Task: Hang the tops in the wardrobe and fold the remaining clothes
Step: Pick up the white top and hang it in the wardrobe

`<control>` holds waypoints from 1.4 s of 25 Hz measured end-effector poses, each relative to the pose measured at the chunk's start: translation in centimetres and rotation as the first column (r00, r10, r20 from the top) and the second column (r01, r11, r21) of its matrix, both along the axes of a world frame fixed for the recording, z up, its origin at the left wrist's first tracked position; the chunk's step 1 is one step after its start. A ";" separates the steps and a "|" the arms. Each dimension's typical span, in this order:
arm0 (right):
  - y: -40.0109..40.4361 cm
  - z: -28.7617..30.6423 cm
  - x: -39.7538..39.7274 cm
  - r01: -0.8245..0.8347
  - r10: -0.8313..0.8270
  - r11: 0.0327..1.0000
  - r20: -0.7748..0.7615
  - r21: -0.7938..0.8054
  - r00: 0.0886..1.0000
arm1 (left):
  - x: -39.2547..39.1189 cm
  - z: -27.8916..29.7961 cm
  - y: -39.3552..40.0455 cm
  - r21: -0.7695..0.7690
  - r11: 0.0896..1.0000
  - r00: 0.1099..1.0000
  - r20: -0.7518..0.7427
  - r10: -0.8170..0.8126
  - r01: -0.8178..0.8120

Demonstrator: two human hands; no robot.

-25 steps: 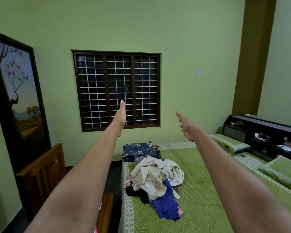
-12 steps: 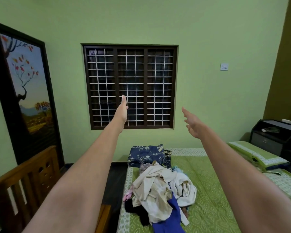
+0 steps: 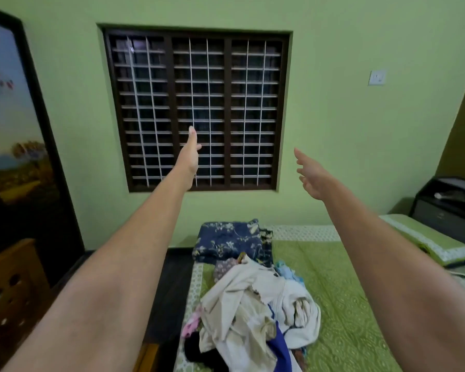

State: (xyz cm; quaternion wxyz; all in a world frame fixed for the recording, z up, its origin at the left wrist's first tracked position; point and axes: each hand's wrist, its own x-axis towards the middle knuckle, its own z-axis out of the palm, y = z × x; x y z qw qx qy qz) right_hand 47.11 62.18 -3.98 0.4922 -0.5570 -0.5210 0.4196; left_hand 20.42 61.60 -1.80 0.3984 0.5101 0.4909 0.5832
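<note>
**Both arms stretched out, hands empty, clothes heaped on bed**

Both bare arms were extended forward at about chest height, in front of the barred window (image 3: 198, 108) in the green wall. The left hand (image 3: 189, 157) was seen edge-on, fingers straight and together, pointing up, holding nothing. The right hand (image 3: 310, 174) was relaxed, fingers spread loosely and slightly bent, also holding nothing. The hands were well apart from each other and touched nothing.

The clothes pile (image 3: 255, 312) lay on the left part of the bed (image 3: 346, 304), below and between the arms, near the bed's left edge. Mostly cream and white garments on top, a blue garment (image 3: 279, 350) sticking out at the bottom, a black item (image 3: 202, 353) and a pink piece (image 3: 189, 323) at the left side, something light blue at the far right side of the heap. Which pieces are tops: cannot tell. A folded navy floral blanket (image 3: 230, 241) sat at the bed's far left corner, just behind the pile, touching it.

The bed had a green patterned cover; a green pillow (image 3: 430, 237) lay at the right. A dark cabinet (image 3: 448, 208) stood at the far right by the wall. A tall dark-framed painting (image 3: 14, 146) was on the left, a wooden piece of furniture (image 3: 8, 288) below it. A wall switch (image 3: 377, 77) was right of the window.
</note>
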 end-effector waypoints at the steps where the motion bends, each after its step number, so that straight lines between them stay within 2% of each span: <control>1: 1.7 -1.6 0.1 -0.003 0.003 0.999 0.000 -0.035 1.000 | 0.1 -1.7 1.8 -0.042 0.999 1.000 -0.010 0.002 -0.002; 6: 9.6 -13.6 1.7 0.043 -0.043 0.966 0.008 -0.253 0.999 | 0.9 -12.5 10.0 -0.285 0.959 0.999 -0.039 -0.018 0.006; 11: 14.4 -26.3 3.0 0.066 -0.040 0.862 0.063 -0.502 0.997 | 2.7 -25.3 15.5 -0.517 0.856 1.000 -0.030 -0.004 -0.013; 16: 17.0 -39.5 3.6 0.045 0.003 0.706 0.066 -0.707 0.998 | 5.5 -38.7 18.2 -0.721 0.693 1.000 0.015 -0.012 0.019; 20: 18.7 -49.6 3.7 0.068 -0.068 0.580 0.035 -0.811 0.997 | 6.0 -49.8 20.0 -0.844 0.536 1.000 0.001 -0.021 0.012; 22: 20.1 -53.4 3.4 0.080 -0.144 0.553 0.000 -0.829 0.990 | 6.2 -54.0 20.7 -0.869 0.491 0.995 0.090 0.041 0.059; 24: 21.8 -56.3 2.8 0.046 -0.294 0.541 -0.138 -0.840 0.946 | 6.4 -56.2 21.9 -0.865 0.495 0.982 0.156 0.107 0.084; 25: 22.6 -57.3 2.5 0.020 -0.372 0.551 -0.224 -0.834 0.901 | 6.4 -57.3 22.6 -0.859 0.508 0.982 0.144 0.120 0.064; 28: 24.9 -58.4 1.6 0.007 -0.534 0.594 -0.388 -0.804 0.751 | 6.5 -59.1 24.3 -0.854 0.517 0.999 -0.035 0.031 -0.046; 30: 26.0 -58.2 1.6 0.050 -0.560 0.602 -0.377 -0.797 0.737 | 6.4 -59.7 24.7 -0.854 0.501 0.977 -0.202 -0.072 -0.140; 31: 26.5 -57.9 1.8 0.086 -0.564 0.594 -0.337 -0.800 0.754 | 6.3 -59.9 24.8 -0.857 0.494 0.972 -0.218 -0.086 -0.148; 33: 27.1 -56.8 2.3 0.169 -0.547 0.566 -0.214 -0.807 0.810 | 6.4 -58.5 24.7 -0.895 0.445 0.981 -0.101 -0.169 -0.015; 35: 27.6 -55.1 2.6 0.212 -0.501 0.574 -0.135 -0.791 0.855 | 6.6 -56.0 24.0 -0.924 0.336 0.913 0.033 -0.408 0.184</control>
